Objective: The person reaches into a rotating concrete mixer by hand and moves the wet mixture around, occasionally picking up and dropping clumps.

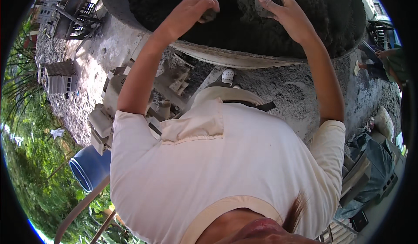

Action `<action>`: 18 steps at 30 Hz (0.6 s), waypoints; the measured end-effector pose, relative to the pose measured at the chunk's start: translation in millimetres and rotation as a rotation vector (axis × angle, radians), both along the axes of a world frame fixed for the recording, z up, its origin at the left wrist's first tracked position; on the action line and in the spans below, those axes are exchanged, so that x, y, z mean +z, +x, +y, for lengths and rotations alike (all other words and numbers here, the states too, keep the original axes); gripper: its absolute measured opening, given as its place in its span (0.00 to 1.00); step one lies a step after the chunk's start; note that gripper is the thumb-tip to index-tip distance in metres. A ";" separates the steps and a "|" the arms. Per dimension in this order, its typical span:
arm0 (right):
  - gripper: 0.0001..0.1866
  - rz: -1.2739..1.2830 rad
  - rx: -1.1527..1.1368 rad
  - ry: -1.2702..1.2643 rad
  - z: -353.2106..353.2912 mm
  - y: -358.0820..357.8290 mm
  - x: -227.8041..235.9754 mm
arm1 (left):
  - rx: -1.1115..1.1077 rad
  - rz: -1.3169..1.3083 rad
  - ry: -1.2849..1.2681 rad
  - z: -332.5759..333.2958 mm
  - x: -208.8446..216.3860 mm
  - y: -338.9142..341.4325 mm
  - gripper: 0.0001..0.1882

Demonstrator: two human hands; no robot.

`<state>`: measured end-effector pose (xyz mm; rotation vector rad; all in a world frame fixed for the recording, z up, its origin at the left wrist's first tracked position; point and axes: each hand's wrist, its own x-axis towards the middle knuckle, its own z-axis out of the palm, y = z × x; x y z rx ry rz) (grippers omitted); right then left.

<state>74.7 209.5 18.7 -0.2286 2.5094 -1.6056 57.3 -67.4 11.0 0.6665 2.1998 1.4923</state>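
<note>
Both my arms reach forward over a large round pan (226, 59) filled with dark grey, wet-looking mix (320, 15). My left hand (193, 10) is curled over the near left part of the pan, closed round a small dark lump (208, 16) that shows beneath the fingers. To its right, my right hand (281, 10) bends its thumb and fingers round a larger grey lump (263, 10) of the mix. Grey paste coats those fingertips. The two hands are apart, and the undersides of both lumps are hidden.
Below the pan's left rim stands a dusty machine (114, 91) with a motor-like housing. A blue barrel (92, 168) lies among plants at the left. Stacked blocks (61, 79) sit on the rubble. Another person (387, 65) is at the far right, above a dark tarp (376, 161).
</note>
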 end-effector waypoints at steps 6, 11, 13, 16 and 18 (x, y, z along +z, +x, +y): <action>0.33 -0.271 0.429 0.180 22.3 27.8 -34.3 | -0.247 -0.080 -0.332 46.7 -6.7 5.6 0.24; 0.24 -0.165 -0.061 -0.137 30.8 20.9 -47.0 | -0.105 0.288 -0.179 45.5 -42.9 -14.1 0.24; 0.27 -0.110 0.241 0.159 26.7 26.1 -57.3 | -0.326 0.095 -0.291 48.4 -54.4 10.5 0.24; 0.31 -0.223 0.319 0.235 25.4 36.3 -60.6 | -0.197 -0.062 -0.367 57.3 -36.8 5.1 0.23; 0.31 -0.256 0.319 0.091 28.3 30.7 -58.4 | -0.056 -0.069 -0.206 50.7 -37.8 -12.2 0.24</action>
